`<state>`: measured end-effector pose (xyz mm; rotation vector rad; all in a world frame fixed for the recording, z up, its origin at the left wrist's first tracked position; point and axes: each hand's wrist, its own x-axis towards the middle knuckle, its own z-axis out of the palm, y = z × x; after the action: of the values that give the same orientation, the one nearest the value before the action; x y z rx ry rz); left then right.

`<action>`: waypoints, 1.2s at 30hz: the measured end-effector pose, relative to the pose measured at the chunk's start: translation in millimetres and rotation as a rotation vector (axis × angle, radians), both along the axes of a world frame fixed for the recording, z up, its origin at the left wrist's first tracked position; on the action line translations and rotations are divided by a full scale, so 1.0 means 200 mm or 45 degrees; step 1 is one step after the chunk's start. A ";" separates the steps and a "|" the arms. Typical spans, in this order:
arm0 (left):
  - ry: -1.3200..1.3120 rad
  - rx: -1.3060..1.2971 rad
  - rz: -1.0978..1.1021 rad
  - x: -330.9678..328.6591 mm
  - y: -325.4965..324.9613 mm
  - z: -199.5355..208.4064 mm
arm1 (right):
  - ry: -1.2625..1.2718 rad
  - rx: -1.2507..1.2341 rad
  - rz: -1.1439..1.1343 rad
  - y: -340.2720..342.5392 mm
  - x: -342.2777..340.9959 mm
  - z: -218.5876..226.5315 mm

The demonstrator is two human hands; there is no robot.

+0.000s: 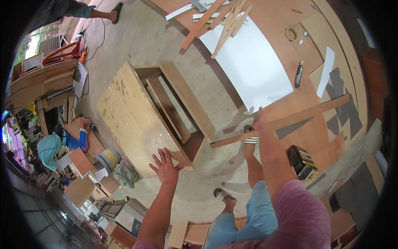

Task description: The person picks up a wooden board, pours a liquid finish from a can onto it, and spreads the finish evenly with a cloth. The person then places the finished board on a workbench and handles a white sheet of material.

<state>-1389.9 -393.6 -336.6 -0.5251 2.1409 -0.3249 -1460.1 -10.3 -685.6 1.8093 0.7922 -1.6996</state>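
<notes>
My left hand [166, 168] lies with fingers spread on the pale, scuffed plywood side of a wooden cabinet [128, 120], near its lower right corner. The cabinet is on the floor, its open face turned right and showing inner boards. My right hand [260, 121] is closed around a long wooden strip [306, 114], though my wrist and forearm partly cover the grip. One end of the strip reaches over the floor toward the cabinet; the other lies across the worktable. Just beyond my right hand is the corner of a white sheet [253, 62].
On the worktable [306, 137] are a utility knife [299, 74], a tape roll [290, 34], thin wood strips [230, 29] and grey offcuts [344, 95]. A black-and-yellow can [302, 162] stands near my right arm. Left are a bucket [107, 158] and a bent-over person [54, 149]; another person's leg shows top left.
</notes>
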 end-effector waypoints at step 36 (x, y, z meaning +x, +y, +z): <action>0.054 0.114 -0.030 -0.04 0.01 0.09 | 0.741 0.715 0.632 0.25 -0.34 1.86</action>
<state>-1397.3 -391.6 -318.1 -0.4594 2.1931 -0.2319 -1527.7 40.4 -313.0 1.2283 1.9401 -1.7643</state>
